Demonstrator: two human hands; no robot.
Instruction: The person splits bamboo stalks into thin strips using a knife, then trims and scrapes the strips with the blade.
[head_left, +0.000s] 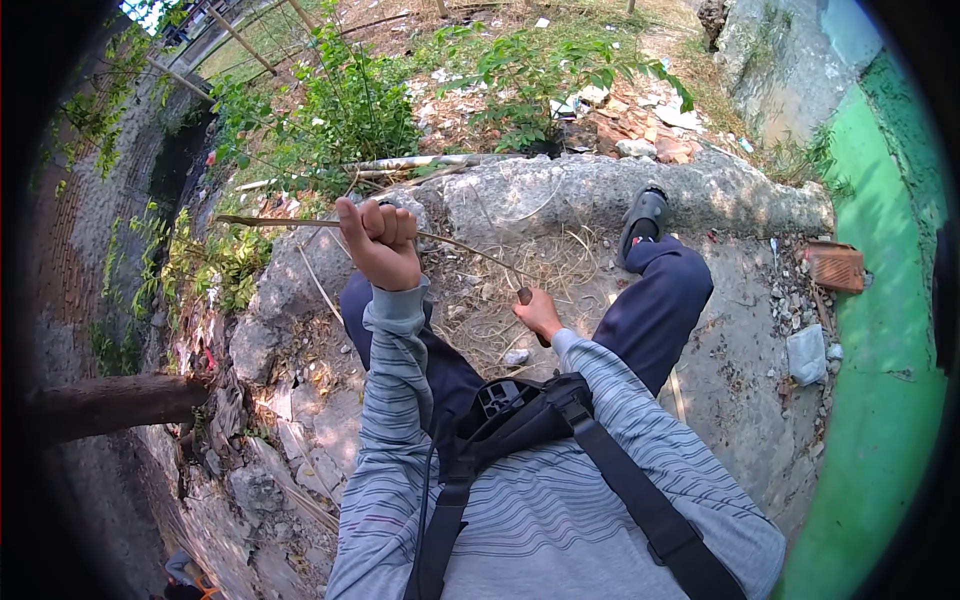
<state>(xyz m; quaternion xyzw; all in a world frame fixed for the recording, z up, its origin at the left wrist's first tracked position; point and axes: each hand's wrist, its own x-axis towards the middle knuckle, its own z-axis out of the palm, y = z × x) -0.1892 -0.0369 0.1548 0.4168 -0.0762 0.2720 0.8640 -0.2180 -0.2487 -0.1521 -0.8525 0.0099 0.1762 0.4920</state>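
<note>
Raised on the left, my left hand (381, 245) is a fist around a long thin brown stick (468, 246). One end of the stick sticks out to the left past my fist, where it looks slightly wider. The rest slants down to the right, toward my other hand. Lower and between my knees, my right hand (541, 313) is closed on a dark brown handle (525, 296), which shows above and below the fingers. What the handle belongs to cannot be made out. Whether the stick touches it is also unclear.
Thin pale shavings (560, 262) litter the ground between my legs. Ahead runs a low rough concrete ledge (600, 190), with my right shoe (645, 220) against it. A green wall (890, 400), a reddish brick (836, 267) and a white plastic bag (806, 355) are at right; a log (120, 405) at left.
</note>
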